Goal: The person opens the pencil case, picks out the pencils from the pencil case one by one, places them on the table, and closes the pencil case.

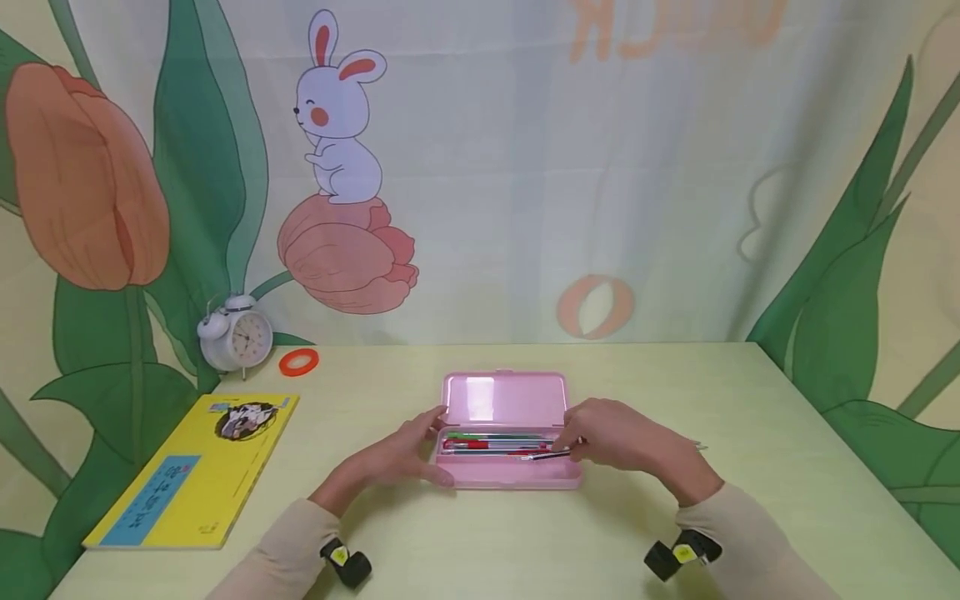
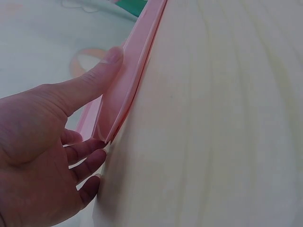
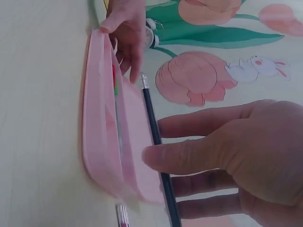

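Observation:
A pink pencil case [image 1: 517, 478] lies with its lid [image 1: 525, 398] raised towards the back. Inside are several pens [image 1: 480, 444], with green and red among them. My left hand [image 1: 397, 454] grips the case's left end; in the left wrist view its thumb lies on the front wall and its fingers curl at the end corner. My right hand [image 1: 615, 435] pinches a black pencil [image 3: 155, 122] between thumb and fingers. The pencil's silvery end points left over the case in the head view.
A yellow book [image 1: 202, 475] lies at the left of the table. Behind it are a white alarm clock [image 1: 238, 335] and a red ring [image 1: 298, 362]. Another silvery pencil end [image 3: 122, 215] shows on the table past the case's right end. A printed curtain [image 1: 510, 183] hangs behind the table.

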Demonstrator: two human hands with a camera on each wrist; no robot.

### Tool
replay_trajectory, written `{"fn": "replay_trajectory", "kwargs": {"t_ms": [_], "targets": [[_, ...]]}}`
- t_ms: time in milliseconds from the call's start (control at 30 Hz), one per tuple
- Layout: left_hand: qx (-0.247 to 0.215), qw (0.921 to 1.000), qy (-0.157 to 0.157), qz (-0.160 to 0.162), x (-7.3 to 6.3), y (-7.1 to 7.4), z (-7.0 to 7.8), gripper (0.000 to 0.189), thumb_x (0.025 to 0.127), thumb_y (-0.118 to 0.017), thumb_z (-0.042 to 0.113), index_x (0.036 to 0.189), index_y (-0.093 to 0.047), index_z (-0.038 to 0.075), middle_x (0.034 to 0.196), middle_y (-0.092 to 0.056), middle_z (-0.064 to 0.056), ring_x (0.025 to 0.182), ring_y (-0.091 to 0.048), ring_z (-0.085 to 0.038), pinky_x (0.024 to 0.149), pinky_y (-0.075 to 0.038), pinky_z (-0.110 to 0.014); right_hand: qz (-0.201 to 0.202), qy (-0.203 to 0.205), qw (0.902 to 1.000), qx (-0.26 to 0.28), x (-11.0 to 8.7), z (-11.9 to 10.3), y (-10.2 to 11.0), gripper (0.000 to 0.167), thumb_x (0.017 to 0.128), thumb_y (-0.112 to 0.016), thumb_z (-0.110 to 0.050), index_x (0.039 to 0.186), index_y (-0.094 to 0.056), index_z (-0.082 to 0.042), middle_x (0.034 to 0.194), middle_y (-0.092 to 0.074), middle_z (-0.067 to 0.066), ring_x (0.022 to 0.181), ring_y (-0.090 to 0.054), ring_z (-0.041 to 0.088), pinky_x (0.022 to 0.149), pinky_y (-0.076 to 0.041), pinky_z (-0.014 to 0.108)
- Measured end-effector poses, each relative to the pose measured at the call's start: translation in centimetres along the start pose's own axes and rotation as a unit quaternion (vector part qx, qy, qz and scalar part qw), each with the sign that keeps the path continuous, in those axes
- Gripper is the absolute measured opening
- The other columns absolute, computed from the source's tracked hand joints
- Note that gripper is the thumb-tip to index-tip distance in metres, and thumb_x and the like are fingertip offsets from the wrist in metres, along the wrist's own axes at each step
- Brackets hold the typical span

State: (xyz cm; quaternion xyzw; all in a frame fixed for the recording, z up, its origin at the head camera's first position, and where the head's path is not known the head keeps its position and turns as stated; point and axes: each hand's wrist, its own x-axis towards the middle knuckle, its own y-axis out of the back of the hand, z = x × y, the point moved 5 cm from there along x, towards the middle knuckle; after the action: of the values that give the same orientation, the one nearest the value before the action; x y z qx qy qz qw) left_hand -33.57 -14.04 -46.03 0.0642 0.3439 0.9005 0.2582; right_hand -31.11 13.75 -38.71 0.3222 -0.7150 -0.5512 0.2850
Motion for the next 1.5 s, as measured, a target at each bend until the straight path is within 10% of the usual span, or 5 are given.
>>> {"fn": "replay_trajectory", "kwargs": {"t_ms": [333,533,1500], "targets": [[0.008,1.0000,0.003,-0.002,0.3,-0.1,-0.2,0.114,0.076,-0.088,0.038,0.159,-0.017,0.005,0.146,-0.041,-0.011,0.134,-0.036,-0.031,0.112,-0.032,-0.054,-0.025,-0.113,0.9912,0.064,-5.6,5.1,0.8,0.023,0.079,-0.081,0.001,0.098,-0.082,-0.012,0.078,-0.064,-0.011,0.065,-0.050,0.004,0.059,-0.047,0.023],[0.008,1.0000,0.006,-0.002,0.1,-0.1,-0.2,0.112,0.077,-0.088,0.035,0.159,-0.018,0.005,0.146,-0.042,-0.012,0.135,-0.035,-0.032,0.112,-0.031,-0.057,-0.049,-0.109,0.9851,0.124,-7.9,6.3,0.1,0.023,0.076,-0.080,0.007,0.093,-0.082,-0.009,0.083,-0.070,-0.008,0.067,-0.053,0.004,0.057,-0.049,0.023],[0.004,1.0000,0.004,-0.002,0.0,-0.1,0.0,0.113,0.077,-0.088,0.036,0.159,-0.016,0.007,0.146,-0.042,-0.011,0.136,-0.033,-0.032,0.115,-0.025,-0.058,-0.074,-0.125,0.9809,0.130,-7.9,7.3,-1.7,0.021,0.073,-0.084,0.002,0.080,-0.079,-0.017,0.075,-0.065,-0.011,0.066,-0.052,0.004,0.060,-0.048,0.024]]}}
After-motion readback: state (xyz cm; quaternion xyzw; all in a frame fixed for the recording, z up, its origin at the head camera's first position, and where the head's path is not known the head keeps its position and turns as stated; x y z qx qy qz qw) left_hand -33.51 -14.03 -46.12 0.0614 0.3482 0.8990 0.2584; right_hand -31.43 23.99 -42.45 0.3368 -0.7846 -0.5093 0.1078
